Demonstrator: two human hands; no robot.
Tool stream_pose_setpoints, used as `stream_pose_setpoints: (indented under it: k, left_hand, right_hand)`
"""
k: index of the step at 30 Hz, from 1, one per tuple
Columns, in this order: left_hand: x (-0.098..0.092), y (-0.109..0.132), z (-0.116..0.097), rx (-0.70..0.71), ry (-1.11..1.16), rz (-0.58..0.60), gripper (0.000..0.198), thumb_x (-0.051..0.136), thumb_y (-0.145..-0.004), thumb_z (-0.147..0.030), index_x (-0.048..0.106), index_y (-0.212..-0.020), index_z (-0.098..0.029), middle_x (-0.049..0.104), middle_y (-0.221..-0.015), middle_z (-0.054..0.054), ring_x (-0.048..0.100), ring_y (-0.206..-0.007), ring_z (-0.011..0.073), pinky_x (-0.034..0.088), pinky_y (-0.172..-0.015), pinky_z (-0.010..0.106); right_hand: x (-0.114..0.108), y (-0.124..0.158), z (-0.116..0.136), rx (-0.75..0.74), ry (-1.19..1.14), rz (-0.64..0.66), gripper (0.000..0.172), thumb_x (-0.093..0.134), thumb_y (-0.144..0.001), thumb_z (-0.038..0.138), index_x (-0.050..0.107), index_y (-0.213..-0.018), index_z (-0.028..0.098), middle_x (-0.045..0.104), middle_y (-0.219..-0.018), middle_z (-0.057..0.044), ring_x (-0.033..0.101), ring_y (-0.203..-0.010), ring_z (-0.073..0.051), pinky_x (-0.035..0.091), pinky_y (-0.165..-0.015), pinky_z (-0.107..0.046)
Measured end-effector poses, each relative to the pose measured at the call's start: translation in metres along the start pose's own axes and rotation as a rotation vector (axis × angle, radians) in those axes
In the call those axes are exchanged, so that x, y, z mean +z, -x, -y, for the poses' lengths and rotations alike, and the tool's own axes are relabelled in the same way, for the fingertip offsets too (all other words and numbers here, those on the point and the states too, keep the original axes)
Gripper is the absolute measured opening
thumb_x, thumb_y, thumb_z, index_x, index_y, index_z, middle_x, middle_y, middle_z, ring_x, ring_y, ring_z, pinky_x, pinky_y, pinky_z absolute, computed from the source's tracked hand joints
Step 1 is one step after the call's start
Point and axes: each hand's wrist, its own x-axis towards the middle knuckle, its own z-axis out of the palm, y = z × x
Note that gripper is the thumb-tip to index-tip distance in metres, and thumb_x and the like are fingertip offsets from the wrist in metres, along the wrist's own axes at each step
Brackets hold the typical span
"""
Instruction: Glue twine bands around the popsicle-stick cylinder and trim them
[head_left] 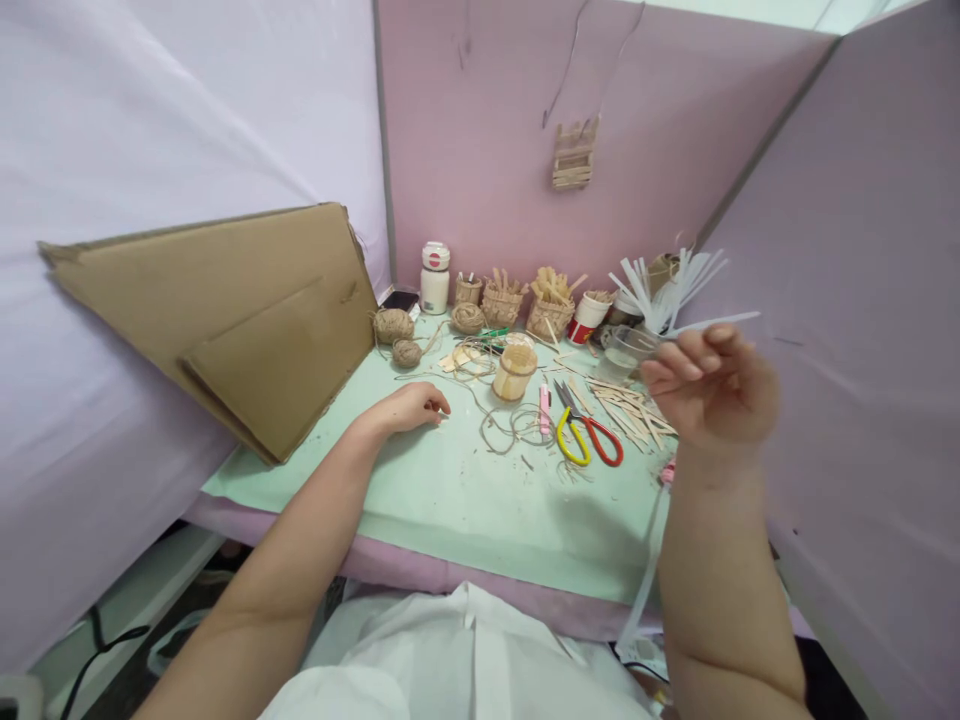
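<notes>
My left hand (415,407) rests on the green tabletop with its fingers loosely bent and apart; a tiny pale scrap lies by the fingertips. Raised over the table's right side, my right hand (709,390) has its palm toward me and its fingers curled in toward the thumb. Whatever may be between those fingertips is too small to make out. Between the hands stands a small round wooden-stick cup (515,373) with a band of twine. Loose twine (510,432), a pink utility knife (544,408) and scissors (589,430) with yellow and red handles lie in front of it.
Cardboard (277,330) leans at the left. Along the back are twine balls (394,325), a white bottle (434,285), stick-filled holders (550,315) and a clear cup (626,350) near white strips (660,295). Loose wooden sticks (630,410) lie right; a wooden piece (574,160) hangs behind.
</notes>
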Motion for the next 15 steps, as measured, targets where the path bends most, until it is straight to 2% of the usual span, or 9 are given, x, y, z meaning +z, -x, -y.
stream_pose_setpoints:
  k: [3, 7, 12, 15]
  left_hand:
    - [0.004, -0.001, -0.002, 0.037, -0.069, 0.016, 0.025, 0.061, -0.068, -0.022, 0.072, -0.09, -0.018, 0.067, -0.089, 0.006, 0.059, -0.081, 0.0184, 0.043, -0.074, 0.026]
    - [0.01, -0.003, -0.002, 0.041, -0.088, 0.01, 0.017, 0.061, -0.066, -0.02, 0.07, -0.08, -0.017, 0.065, -0.088, 0.006, 0.057, -0.078, 0.0175, 0.043, -0.071, 0.026]
    - [0.013, -0.002, 0.0, 0.035, -0.043, -0.006, 0.014, 0.056, -0.063, -0.017, 0.068, -0.071, -0.019, 0.066, -0.079, 0.004, 0.057, -0.071, 0.0176, 0.041, -0.065, 0.026]
    - [0.013, -0.002, 0.001, 0.032, -0.004, -0.03, 0.017, 0.054, -0.064, -0.017, 0.068, -0.072, -0.02, 0.067, -0.075, 0.004, 0.057, -0.068, 0.0177, 0.041, -0.063, 0.026]
  right_hand:
    - [-0.002, -0.015, 0.006, -0.014, -0.1, -0.029, 0.011, 0.071, -0.069, 0.032, 0.066, -0.075, 0.025, 0.033, -0.057, 0.007, 0.039, -0.05, -0.007, 0.044, -0.052, -0.022]
    - [0.005, -0.03, 0.012, -0.017, -0.106, -0.019, 0.017, 0.076, -0.062, 0.031, 0.065, -0.072, 0.023, 0.035, -0.056, 0.008, 0.038, -0.05, -0.006, 0.041, -0.049, -0.021]
    - [0.019, -0.021, 0.01, 0.047, 0.081, 0.054, 0.02, 0.077, -0.063, 0.038, 0.064, -0.073, 0.026, 0.034, -0.056, 0.007, 0.037, -0.05, -0.007, 0.034, -0.048, -0.024]
    - [0.028, -0.009, -0.006, 0.146, 0.217, 0.114, 0.02, 0.073, -0.068, 0.043, 0.062, -0.073, 0.027, 0.04, -0.055, 0.006, 0.041, -0.05, -0.009, 0.034, -0.05, -0.027]
